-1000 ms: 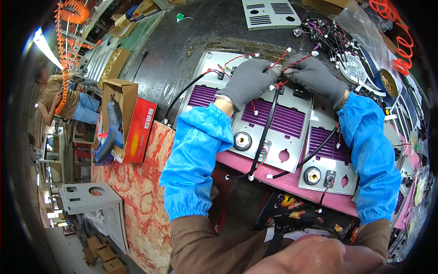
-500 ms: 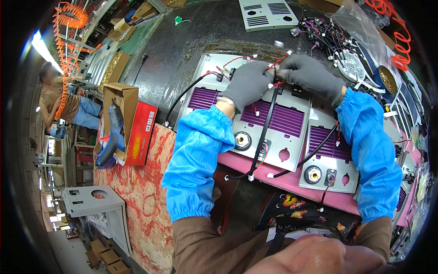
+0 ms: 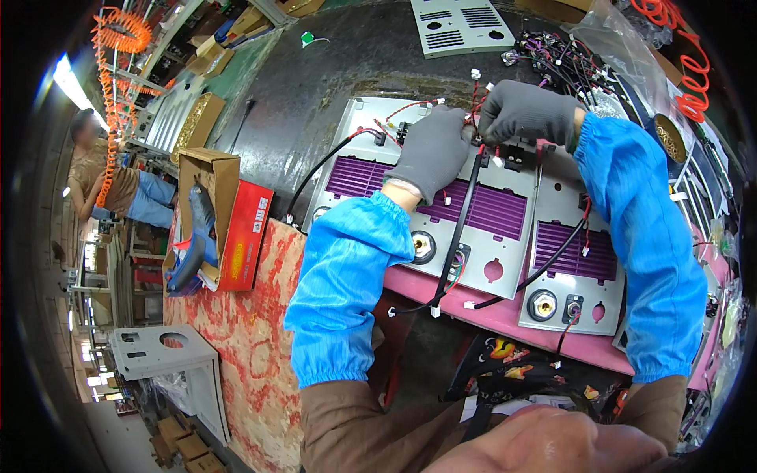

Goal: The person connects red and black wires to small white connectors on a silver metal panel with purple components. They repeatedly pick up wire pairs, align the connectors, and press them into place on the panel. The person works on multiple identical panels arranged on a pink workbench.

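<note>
Both my hands wear grey gloves and blue sleeve covers. My left hand (image 3: 432,151) rests on the upper part of a grey metal panel (image 3: 505,260) with purple vent grilles, its fingers closed around red and black wires. My right hand (image 3: 527,114) is beside it at the panel's top edge, pinching the same wire bundle (image 3: 475,102). A thick black cable (image 3: 461,225) runs down the panel from my hands to white connectors at the near edge. A second matching panel (image 3: 564,272) lies to the right.
A pile of wire harnesses (image 3: 564,55) lies at the back right. A grey vented plate (image 3: 461,24) sits farther back. At left, an open cardboard box (image 3: 209,217) holds a blue tool. A person (image 3: 110,181) stands far left. A grey metal housing (image 3: 169,359) is lower left.
Both hands have stayed at the top of the panel working the wires; the right hand has drawn closer to the left.
</note>
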Demonstrator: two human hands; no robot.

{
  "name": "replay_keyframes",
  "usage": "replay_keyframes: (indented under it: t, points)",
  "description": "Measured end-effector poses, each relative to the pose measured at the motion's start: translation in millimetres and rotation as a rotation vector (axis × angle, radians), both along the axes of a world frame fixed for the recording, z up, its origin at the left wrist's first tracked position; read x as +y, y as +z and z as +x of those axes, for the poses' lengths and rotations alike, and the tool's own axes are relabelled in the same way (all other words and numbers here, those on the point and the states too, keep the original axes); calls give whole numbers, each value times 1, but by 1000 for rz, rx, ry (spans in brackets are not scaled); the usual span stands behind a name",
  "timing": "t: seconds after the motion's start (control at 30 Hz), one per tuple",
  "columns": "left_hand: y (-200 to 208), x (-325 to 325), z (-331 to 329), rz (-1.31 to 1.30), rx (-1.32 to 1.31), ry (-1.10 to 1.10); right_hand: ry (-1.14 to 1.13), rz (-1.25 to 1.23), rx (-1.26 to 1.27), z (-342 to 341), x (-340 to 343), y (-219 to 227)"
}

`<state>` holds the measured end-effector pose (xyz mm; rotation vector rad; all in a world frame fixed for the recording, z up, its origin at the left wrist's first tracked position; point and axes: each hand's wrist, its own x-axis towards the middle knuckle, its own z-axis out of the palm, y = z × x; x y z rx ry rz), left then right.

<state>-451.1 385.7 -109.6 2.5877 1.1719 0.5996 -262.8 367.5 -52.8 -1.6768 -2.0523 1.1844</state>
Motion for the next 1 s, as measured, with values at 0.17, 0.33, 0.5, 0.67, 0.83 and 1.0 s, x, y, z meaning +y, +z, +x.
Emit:
replay_keyframes:
  t: [0.17, 0.33, 0.5, 0.67, 0.83, 1.0]
  points:
    - [0, -6, 7, 27, 63, 68, 69, 139, -356, -12, 17, 5]
    - [2, -12, 7, 47, 145, 87, 143, 264, -519, -23, 21, -3]
    - [7, -17, 8, 14, 199, 107, 137, 250, -648, -34, 17, 2]
    - [3, -10, 18, 33, 84, 22, 28, 400, -675, -19, 17, -13]
    - [-3, -4, 2, 100, 0, 14, 2, 387, -668, -34, -1, 10]
    - [3, -12, 10, 38, 7, 62, 98, 719, -776, -30, -13, 9]
